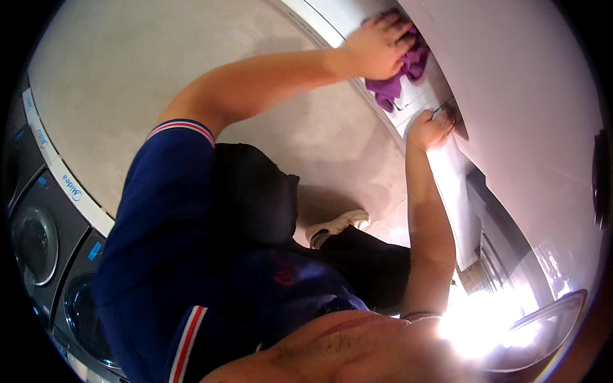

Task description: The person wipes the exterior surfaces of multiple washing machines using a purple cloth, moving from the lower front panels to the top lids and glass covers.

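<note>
Near the top of the head view, my left hand (pixel 376 50) presses a bunched purple cloth (pixel 412 67) against a white panel (pixel 409 101), fingers spread over the fabric. Folds of the cloth hang out below the palm. Lower down the same panel, apart from the cloth, is my right hand (pixel 433 128). Its fingers are curled at a dark seam in the panel; their tips lie in shadow, so a grip on the edge is not clear. A large smooth white surface (pixel 507 95) overhangs the panel beside both hands.
Black front-loading machines (pixel 52 239) with round doors and Midea-marked white strips (pixel 72 189) stand in a row behind me. Pale floor (pixel 158 62) stretches between. My light shoe (pixel 340 225) is close to the panel. Strong glare (pixel 483 316) hides part of the lower right.
</note>
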Motion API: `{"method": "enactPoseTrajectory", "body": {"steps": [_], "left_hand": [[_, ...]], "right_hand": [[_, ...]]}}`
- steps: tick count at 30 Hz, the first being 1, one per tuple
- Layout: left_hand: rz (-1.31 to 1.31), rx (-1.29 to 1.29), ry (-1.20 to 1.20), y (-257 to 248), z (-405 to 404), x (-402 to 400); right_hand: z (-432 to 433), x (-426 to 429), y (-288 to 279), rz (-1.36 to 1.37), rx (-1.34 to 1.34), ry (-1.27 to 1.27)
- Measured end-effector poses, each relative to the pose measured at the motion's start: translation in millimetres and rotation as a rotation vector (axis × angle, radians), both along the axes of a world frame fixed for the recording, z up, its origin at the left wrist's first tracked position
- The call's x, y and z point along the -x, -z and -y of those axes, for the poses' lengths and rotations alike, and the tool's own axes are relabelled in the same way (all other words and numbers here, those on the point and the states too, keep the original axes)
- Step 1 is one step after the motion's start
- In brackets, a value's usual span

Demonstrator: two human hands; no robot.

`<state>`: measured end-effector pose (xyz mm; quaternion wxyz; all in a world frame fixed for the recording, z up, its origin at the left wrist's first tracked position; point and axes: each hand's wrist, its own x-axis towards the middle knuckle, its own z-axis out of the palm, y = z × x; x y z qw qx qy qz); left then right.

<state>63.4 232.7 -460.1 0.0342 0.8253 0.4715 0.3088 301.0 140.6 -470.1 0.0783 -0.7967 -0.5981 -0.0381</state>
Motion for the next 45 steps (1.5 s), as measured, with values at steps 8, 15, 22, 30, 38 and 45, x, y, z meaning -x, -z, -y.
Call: {"method": "enactPoseTrajectory", "body": {"steps": [8,15,22,30,38,45], "left_hand": [[-0.326,0.371,-0.222,-21.0,-63.6,83.6],[-0.306,0.344,-0.806,17.9,-93.7,274.6],[-0.349,0.437,-0.921,38.6,-96.8,288.7],[-0.379,0.361,-0.748,35.0,-77.8,287.4],[-0.402,0.590,-0.640,84.1,-67.3,279.2],[-0.485,0.785,-0.522,78.8,-66.6,309.3]], "right_hand": [[0.1,-4.7,4.3,0.005,-0.040,0.009],[1.8,-4.2,5.8,-0.038,-0.007,0.020],[-0.5,-38.2,29.1,0.028,0.139,-0.061],[-63.9,-34.5,-49.2,0.002,0.927,-0.126],[-114.5,124.4,-40.9,-0.168,0.858,-0.631],[-148.9,213.9,-26.6,-0.015,0.990,-0.908]]}}
